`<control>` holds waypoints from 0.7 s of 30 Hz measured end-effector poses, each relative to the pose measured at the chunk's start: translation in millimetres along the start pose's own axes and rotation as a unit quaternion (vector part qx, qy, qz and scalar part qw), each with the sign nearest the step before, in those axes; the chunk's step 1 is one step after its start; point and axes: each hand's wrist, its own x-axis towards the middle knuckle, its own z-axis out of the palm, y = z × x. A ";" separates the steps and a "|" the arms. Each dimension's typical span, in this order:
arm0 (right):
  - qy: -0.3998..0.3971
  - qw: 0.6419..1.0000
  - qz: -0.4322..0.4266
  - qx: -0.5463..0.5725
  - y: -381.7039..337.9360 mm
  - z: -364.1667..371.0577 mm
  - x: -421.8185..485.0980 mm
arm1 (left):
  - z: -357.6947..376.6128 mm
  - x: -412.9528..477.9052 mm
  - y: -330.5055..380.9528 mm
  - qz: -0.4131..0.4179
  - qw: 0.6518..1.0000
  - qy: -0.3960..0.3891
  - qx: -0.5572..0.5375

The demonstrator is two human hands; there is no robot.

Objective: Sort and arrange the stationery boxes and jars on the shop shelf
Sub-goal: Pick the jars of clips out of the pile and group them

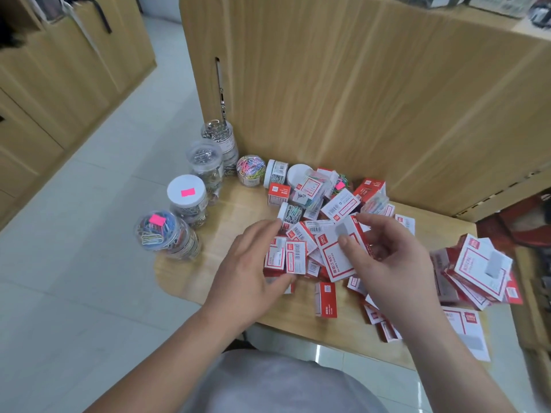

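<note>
Jars (187, 195): a row of clear, clip-filled jars stands along the left edge of the shelf (229, 210), with more upright or tipped at the back panel.
Jar risk: the front ones sit right at the rim, so a sideways sweep of the left forearm would likely roll one onto the floor.
Left hand (250, 263): palm down and reaching forward over the small boxes (295, 257). The fingers are spread and fairly straight with the thumb low beside the boxes, and it grips nothing that I can see.
Small-box risk: they overlap loosely, so scooping several at once may spill or mix them.
Large box (337, 254): red and white, tilted, lifted just above the loose pile (340, 204).
Right hand (396, 263): wrist bent inward, thumb pressed on the box's face and fingers curled behind it, pinching it.
Grip risk: the pinch is near one end, so the box could pivot and drop into the pile.
Stack (477, 263): large boxes lean at the right end of the shelf. Adding another carelessly could topple them.
</note>
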 end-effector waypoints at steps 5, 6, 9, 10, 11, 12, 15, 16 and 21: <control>-0.007 1.000 -0.005 -0.006 -2.5 2.0 2.1 | -2.7 16.2 11.2 0.100 0.984 -0.091 0.114; -0.007 1.000 -0.004 -0.006 -3.8 0.3 2.9 | -2.2 21.9 12.1 0.104 0.981 -0.113 0.121; -0.014 1.000 -0.016 -0.006 -8.5 -5.5 6.4 | 1.7 32.3 12.0 0.103 0.984 -0.120 0.080; -0.017 1.000 -0.019 -0.007 -10.0 -8.5 7.8 | 2.7 33.0 11.9 0.100 0.987 -0.110 0.054; -0.016 1.000 -0.019 -0.009 -11.6 -12.0 9.3 | 2.9 33.3 12.2 0.098 0.990 -0.095 0.032; -0.014 1.000 -0.022 -0.013 -13.3 -16.8 10.8 | 1.8 33.8 13.2 0.099 0.992 -0.073 0.019; 0.000 0.999 -0.038 -0.024 -18.1 -36.2 17.4 | -4.8 43.1 18.4 0.111 0.993 -0.007 0.037; 0.008 0.999 -0.043 -0.023 -20.9 -44.6 20.7 | -7.2 47.6 20.5 0.113 0.992 0.002 0.048; 0.035 0.998 -0.054 -0.025 -35.5 -99.5 46.3 | -14.5 66.6 39.9 0.107 0.994 0.022 0.032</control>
